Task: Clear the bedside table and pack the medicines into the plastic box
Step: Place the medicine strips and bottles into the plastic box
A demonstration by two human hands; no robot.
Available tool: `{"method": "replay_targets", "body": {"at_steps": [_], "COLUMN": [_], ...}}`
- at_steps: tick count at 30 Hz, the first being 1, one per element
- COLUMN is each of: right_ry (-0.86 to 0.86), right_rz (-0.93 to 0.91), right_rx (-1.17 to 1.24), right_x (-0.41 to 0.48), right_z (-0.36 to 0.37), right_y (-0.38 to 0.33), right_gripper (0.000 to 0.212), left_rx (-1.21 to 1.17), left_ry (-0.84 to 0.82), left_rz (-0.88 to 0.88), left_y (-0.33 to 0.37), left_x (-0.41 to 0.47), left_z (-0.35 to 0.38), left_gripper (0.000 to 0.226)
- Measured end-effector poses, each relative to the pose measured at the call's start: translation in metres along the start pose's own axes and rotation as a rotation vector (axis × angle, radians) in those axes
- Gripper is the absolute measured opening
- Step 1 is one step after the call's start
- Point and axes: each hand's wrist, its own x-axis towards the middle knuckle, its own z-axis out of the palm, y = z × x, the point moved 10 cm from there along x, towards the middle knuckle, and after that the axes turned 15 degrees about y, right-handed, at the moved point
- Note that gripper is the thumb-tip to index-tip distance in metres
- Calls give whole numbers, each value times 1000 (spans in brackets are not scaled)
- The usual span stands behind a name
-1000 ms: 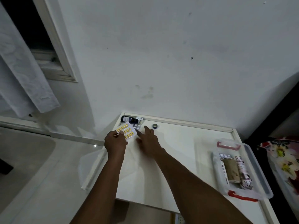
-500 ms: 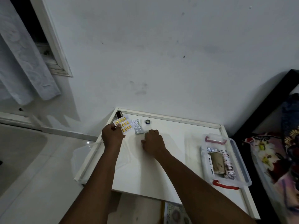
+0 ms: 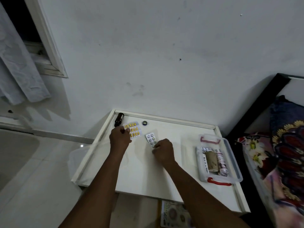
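**Both grips on pill strips at the back of the desk**

The left grip (image 3: 120,137) is closed on a strip of yellow capsules (image 3: 133,131), fingers curled and pinching its near left corner; the strip is clear plastic with three rows of capsules and fans out beyond the knuckles, towards the wall; whether it is lifted or flat on the desk (image 3: 148,175) cannot be told. The right grip (image 3: 163,150) pinches the near end of a silver strip of grey tablets (image 3: 151,138); that strip is narrow, two tablets across, and points away from the fingers towards the back of the desk. The two strips are near each other but apart. A dark brown bottle (image 3: 119,119) lies on its side in the far left corner, just beyond the left grip; a small round cap (image 3: 145,123) sits near the back edge, beyond the silver strip. The plastic box (image 3: 236,163) stands open on the desk's right side, well apart from both grips; it is clear with red handles (image 3: 219,182), and holds a tan bandage roll (image 3: 211,160), a patterned roll (image 3: 222,164) and a flat pack along its left wall. A bed (image 3: 287,153) with a flowered cover adjoins the desk on the right.
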Motion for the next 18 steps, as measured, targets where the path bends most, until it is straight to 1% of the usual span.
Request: {"method": "replay_targets", "body": {"at_steps": [3,4,5,7,8,9,10,12,13,14,15,17,18], "right_ry": [-67,-89,-103,-73,-44,-20,-9,-17,-16,-11,-10,-28,-21], "right_rz": [179,242,293,368,439,554,700,1050,1158,1202,1201,1142,1089], "right_rx": [44,54,71,147,218,329,494,1013,1247,1420,1534,1634,1619], "right_x": [-16,-22,-30,-43,-49,-56,-62,-75,-76,-75,-70,-64,-61], "right_z": [-28,-34,-41,-51,-56,-60,-61,-56,-60,-68,-81,-99,-107], "right_y": [36,46,54,63,67,73,81,83,77,71,71,58,55], "right_gripper": [50,55,52,28,15,10,11,12,11,10,9,5,3], "left_rx": [-22,-29,-29,-18,-17,-20,-23,-21,-21,-23,-24,-35,-39], "left_ry": [-128,-169,-204,-232,-233,-227,-217,-196,-192,-195,-214,-231,-236], "left_rz": [46,57,60,56,52,49,47,46,46,52,59,68,70], "left_y": [18,22,25,27,28,29,31,32,32,32,31,31,31], "left_x": [-33,-42,-53,-64,-67,-69,-69,-68,-67,-65,-66,-63,-62], "left_z": [31,39,48,55,56,56,55,56,56,56,66,67,70], "left_gripper": [14,14,14,12,11,11,12,13,14,14,15,15,15]}}
